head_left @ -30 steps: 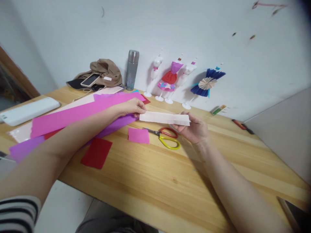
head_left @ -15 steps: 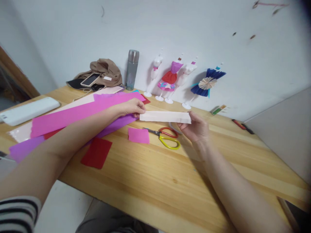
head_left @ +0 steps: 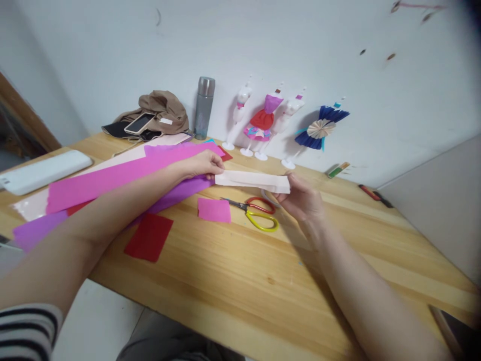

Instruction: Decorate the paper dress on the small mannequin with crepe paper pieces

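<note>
A pale pinkish-white strip of paper [head_left: 251,180] stretches between my hands above the table. My left hand [head_left: 208,165] pinches its left end. At the other end, the fingers of my right hand [head_left: 302,197] are closed on the strip, some of them hidden behind it. Below lie scissors [head_left: 252,208] with one red and one yellow handle, their blades pointing left beside a small pink piece of paper [head_left: 214,210]. Part of a grey ring-shaped item [head_left: 271,198] shows behind the scissors. A dark red piece of paper [head_left: 149,237] rests nearer the front edge.
Long pink paper [head_left: 124,173] and purple paper [head_left: 180,194] lie under my left forearm. A flask [head_left: 205,108], a brown cloth bag [head_left: 165,111] with a phone [head_left: 140,123], and several small mannequins [head_left: 263,120] stand along the wall. A white device [head_left: 45,172] sits at left.
The strip's right end swung slightly right and flattened, then came back left with a slight crease along it. My right hand shifted its grip there; my left hand stayed almost still.
</note>
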`<state>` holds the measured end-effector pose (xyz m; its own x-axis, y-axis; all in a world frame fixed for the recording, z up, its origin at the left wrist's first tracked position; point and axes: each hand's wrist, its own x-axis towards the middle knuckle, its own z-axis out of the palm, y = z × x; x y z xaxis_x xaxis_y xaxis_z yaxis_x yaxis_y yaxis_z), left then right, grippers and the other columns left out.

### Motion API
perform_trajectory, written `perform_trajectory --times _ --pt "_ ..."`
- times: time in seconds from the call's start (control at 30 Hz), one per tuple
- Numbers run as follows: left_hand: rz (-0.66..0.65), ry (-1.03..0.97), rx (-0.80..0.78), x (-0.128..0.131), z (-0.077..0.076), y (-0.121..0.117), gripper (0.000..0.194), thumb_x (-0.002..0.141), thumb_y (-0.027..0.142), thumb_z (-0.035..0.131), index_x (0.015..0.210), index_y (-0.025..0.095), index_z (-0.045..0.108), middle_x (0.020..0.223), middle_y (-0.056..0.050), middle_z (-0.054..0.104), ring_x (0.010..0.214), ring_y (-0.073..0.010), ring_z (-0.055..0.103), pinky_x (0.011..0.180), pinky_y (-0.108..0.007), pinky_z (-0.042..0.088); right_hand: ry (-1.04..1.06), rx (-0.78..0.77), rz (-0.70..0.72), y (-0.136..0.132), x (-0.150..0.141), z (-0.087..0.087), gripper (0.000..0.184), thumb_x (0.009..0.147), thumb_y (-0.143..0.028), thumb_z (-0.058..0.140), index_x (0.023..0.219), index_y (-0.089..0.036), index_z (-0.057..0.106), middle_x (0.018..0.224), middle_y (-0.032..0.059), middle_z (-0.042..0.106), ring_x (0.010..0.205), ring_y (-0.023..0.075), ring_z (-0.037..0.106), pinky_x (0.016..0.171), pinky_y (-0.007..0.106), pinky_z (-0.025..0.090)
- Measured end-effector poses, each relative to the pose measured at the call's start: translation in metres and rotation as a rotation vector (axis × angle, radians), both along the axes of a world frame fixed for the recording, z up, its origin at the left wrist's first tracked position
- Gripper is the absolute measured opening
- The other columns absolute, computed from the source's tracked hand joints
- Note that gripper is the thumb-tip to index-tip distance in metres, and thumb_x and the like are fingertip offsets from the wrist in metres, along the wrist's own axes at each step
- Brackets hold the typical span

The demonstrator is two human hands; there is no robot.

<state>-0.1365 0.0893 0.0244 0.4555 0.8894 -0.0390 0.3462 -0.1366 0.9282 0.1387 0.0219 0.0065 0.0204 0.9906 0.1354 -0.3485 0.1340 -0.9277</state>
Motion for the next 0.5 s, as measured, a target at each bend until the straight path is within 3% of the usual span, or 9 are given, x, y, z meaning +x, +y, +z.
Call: perform_trajectory --times 0.13,0.23,0.33,0.5 --pt "-0.041 -0.003 0.069 0.002 0.000 0.000 0.010 0.076 0.005 0.071 0.071 0.014 0.070 0.051 0.003 0.058 0.044 -0.0067 0.051 0.047 -0.018 0.038 -0.015 -0.012 0.289 -0.015 -0.015 0.012 0.030 0.059 -0.039 0.090 0.068 -0.025 0.065 0.084 0.0036 0.075 0.073 0.0191 0.069 0.063 0.031 0.061" --pt "-0.049 -0.026 0.110 0.004 -0.001 0.000 0.007 0.076 0.007 0.071 0.074 0.013 0.070 0.052 0.003 0.058 0.045 -0.0065 0.051 0.047 -0.018 0.037 -0.064 -0.041 0.461 -0.026 -0.024 0.018 0.032 0.061 -0.043 0.089 0.069 -0.024 0.065 0.083 0.0051 0.076 0.069 0.0197 0.069 0.061 0.032 0.060" --pt "-0.044 -0.063 0.131 0.008 0.000 -0.003 0.006 0.078 0.008 0.068 0.075 0.012 0.069 0.056 0.003 0.060 0.047 -0.0066 0.051 0.050 -0.019 0.040 -0.146 -0.051 0.546 -0.035 -0.032 0.022 0.037 0.061 -0.050 0.089 0.066 -0.024 0.063 0.081 0.0054 0.077 0.063 0.0192 0.068 0.061 0.032 0.058" --pt "-0.157 -0.089 0.210 0.016 0.006 -0.017 0.006 0.078 0.008 0.066 0.076 0.012 0.071 0.066 0.001 0.065 0.059 -0.0084 0.057 0.059 -0.021 0.043 -0.230 -0.052 0.655 -0.048 -0.044 0.027 0.042 0.062 -0.057 0.086 0.063 -0.025 0.060 0.078 0.0064 0.076 0.066 0.0203 0.068 0.063 0.033 0.055"
